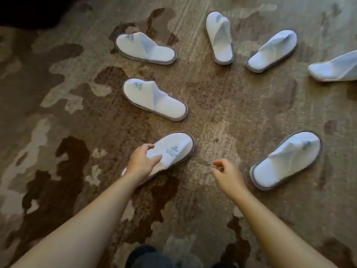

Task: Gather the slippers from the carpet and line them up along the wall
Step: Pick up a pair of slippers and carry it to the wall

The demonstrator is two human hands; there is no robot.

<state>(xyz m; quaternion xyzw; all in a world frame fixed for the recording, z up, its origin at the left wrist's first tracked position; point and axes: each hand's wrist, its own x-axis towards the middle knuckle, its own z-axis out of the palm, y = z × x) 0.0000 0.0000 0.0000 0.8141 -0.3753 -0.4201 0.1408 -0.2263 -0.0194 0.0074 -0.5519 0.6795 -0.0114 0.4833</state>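
Several white slippers with grey soles lie scattered on the patterned brown carpet (222, 117). My left hand (142, 161) grips the nearest slipper (173, 147) across its upper, thumb on the right side and fingers over the left edge. My right hand (225, 174) hovers over bare carpet with loosely curled fingers, holding nothing, left of another slipper (286, 159). More slippers lie further off: one at mid-left (154, 98), one at upper left (144, 48), one at top centre (219, 36), one to its right (272, 51), and one cut off at the right edge (334, 67).
A dark shape (29, 10) fills the top left corner. My dark clothing (150, 257) shows at the bottom edge. No wall is in view.
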